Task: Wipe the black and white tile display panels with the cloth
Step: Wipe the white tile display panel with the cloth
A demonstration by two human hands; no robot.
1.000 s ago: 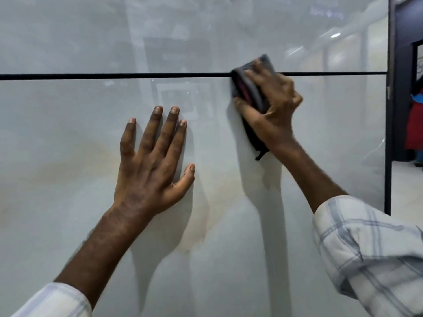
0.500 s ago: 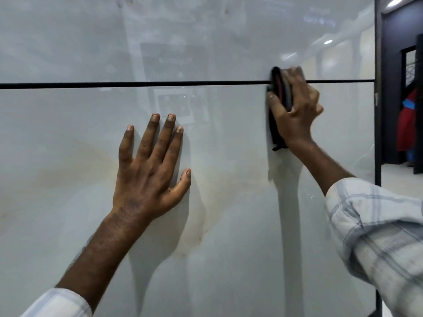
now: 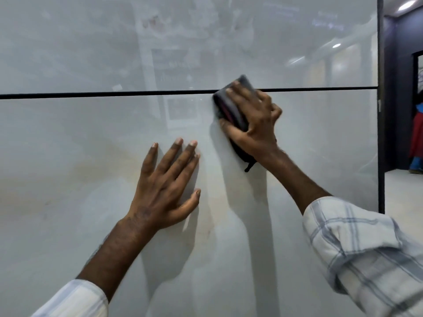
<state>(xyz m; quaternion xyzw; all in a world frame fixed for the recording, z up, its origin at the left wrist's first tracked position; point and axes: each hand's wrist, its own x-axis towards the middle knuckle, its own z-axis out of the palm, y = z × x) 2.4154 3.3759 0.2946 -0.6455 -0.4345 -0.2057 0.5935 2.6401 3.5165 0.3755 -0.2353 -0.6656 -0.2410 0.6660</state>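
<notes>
Dark folded cloth flat against glossy white tile panel, straddling its black horizontal joint

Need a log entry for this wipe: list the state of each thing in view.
left hand: open, flat on the lower panel.
right hand: grips the cloth.
cloth: folded, pressed over the black seam.
lower panel: glossy, faint brownish streaks.
upper panel: glossy, reflections showing.

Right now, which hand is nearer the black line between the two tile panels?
Right. The right hand holds the cloth across the black line itself; the left hand lies flat on the lower panel, clearly below the line.
</notes>
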